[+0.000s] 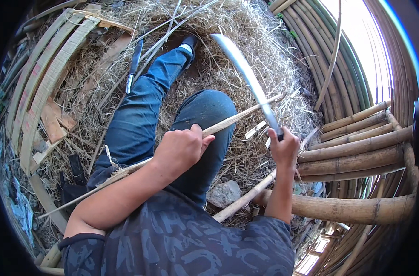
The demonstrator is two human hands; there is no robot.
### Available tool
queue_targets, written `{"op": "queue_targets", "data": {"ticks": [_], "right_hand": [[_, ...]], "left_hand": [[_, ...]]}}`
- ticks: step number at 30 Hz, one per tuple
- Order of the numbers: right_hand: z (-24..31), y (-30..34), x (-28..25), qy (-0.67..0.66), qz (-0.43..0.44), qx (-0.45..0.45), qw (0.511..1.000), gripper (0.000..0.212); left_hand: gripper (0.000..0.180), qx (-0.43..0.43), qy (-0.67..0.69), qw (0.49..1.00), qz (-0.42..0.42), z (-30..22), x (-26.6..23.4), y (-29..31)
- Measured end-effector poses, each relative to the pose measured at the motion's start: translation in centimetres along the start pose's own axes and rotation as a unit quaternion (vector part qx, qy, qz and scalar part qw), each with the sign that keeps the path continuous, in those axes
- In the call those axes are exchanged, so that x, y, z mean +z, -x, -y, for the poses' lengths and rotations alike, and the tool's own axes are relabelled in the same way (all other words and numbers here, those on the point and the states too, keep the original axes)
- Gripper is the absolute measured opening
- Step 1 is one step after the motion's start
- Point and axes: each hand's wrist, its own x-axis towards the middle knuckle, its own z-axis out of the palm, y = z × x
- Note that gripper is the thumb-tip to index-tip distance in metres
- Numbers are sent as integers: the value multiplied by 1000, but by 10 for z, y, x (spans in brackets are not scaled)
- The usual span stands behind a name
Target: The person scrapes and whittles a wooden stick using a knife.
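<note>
My left hand point(182, 149) is closed round a long split bamboo strip point(228, 121), which lies slantwise over my raised knee. The strip's thin tail runs back under my left forearm toward the lower left, with loose fibres along it. In my right hand point(284, 149) is the dark handle of a machete point(251, 78). Its long, slightly curved blade points up and away to the left. Near the hilt the blade crosses the far end of the strip; whether they touch I cannot tell. A second knife point(135, 64) lies beside my stretched-out left leg.
Straw and shavings point(246, 50) cover the ground. A slatted wooden pallet point(53, 78) stands at left. Thick bamboo poles point(352, 209) and stacked bamboo point(329, 55) line the right side. A grey stone point(224, 195) sits close to my body. Thin slivers point(161, 39) lie beyond my foot.
</note>
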Motion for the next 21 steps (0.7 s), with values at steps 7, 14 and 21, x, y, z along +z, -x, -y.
{"op": "queue_targets", "data": {"ticks": [7,14,21], "right_hand": [[-16,-25,18,16,-60,-41,997,69],[-38,-11,23,71,17,119,990,75],[-1,30,97,-321,51,249,912,76]], "left_hand": [[38,10,16,1000,-18,8,2,-1],[38,24,10,1000,-16,9,8,0],[37,21,35,999,10,11,-2,-3]]}}
